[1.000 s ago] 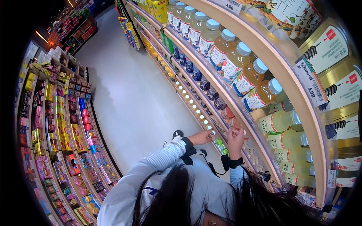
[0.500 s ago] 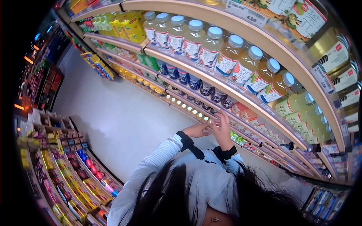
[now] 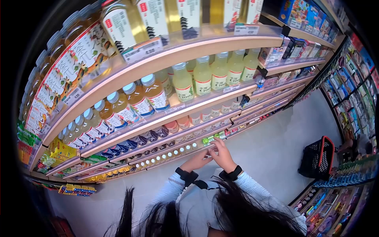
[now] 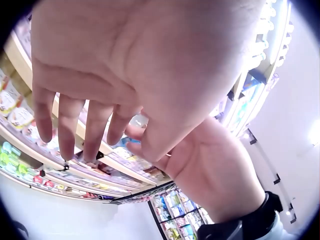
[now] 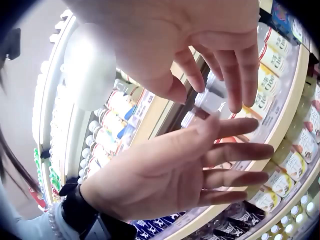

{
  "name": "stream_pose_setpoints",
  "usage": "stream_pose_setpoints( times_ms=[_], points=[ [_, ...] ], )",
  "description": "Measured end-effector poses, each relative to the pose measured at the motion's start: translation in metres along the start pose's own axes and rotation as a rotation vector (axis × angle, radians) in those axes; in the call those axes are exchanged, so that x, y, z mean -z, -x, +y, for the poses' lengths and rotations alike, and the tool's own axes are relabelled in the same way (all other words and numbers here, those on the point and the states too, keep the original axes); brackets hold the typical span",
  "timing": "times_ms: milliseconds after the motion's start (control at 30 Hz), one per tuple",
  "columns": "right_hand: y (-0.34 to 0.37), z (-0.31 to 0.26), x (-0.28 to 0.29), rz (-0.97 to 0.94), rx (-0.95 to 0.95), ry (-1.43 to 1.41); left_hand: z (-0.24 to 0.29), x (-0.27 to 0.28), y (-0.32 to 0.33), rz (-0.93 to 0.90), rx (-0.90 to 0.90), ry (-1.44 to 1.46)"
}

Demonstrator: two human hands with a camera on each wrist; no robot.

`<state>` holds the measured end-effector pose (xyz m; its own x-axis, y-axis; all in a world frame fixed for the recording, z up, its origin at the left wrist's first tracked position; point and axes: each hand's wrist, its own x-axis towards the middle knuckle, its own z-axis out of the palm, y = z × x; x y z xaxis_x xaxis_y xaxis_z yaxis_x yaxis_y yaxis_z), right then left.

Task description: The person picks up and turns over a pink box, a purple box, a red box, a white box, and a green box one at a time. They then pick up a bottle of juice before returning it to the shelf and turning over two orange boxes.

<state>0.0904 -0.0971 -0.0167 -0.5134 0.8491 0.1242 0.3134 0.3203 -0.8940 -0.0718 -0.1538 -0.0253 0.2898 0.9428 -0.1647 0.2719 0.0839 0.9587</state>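
In the head view the left hand (image 3: 196,160) and the right hand (image 3: 222,155) meet in front of the lower shelves, fingertips close together, nothing held. The left wrist view has the left palm (image 4: 135,60) large, its fingers loosely extended, with the right hand (image 4: 215,170) behind. In the right wrist view the left hand (image 5: 160,175) spreads its fingers below the right hand (image 5: 175,45), whose fingers point downward. Whether the thumbs touch cannot be told. Green-topped items (image 3: 206,140) sit on a low shelf just beyond the hands.
Shelves of bottled drinks (image 3: 182,85) curve across the front, with a price-tagged shelf edge (image 3: 189,43) above. A black basket with a red rim (image 3: 317,158) stands on the grey floor (image 3: 272,146) at the right. More goods (image 3: 331,209) fill a lower-right rack.
The head view has swung to the right, bringing the basket and right-hand racks into sight. The right hand has left the shelf bottles it was at one second ago and is now beside the left hand.
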Motion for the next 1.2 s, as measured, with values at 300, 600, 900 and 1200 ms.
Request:
stream_pose_setpoints(
  times_ms=[300,600,900,1200],
  points=[
    [0.01,0.08,0.195,0.325,-0.053,-0.079,0.096,-0.072,-0.168,0.209,-0.214,-0.026],
    [-0.009,0.095,0.309,0.535,-0.074,-0.108,0.225,-0.065,-0.28,0.66,-0.591,-0.181],
    [-0.127,0.017,0.379,0.547,0.235,-0.183,0.266,-0.021,-0.36,0.918,-0.598,-0.247],
    [-0.235,-0.014,0.402,0.473,0.555,-0.315,0.295,-0.005,-0.385,0.87,-0.607,0.115]
  ],
)
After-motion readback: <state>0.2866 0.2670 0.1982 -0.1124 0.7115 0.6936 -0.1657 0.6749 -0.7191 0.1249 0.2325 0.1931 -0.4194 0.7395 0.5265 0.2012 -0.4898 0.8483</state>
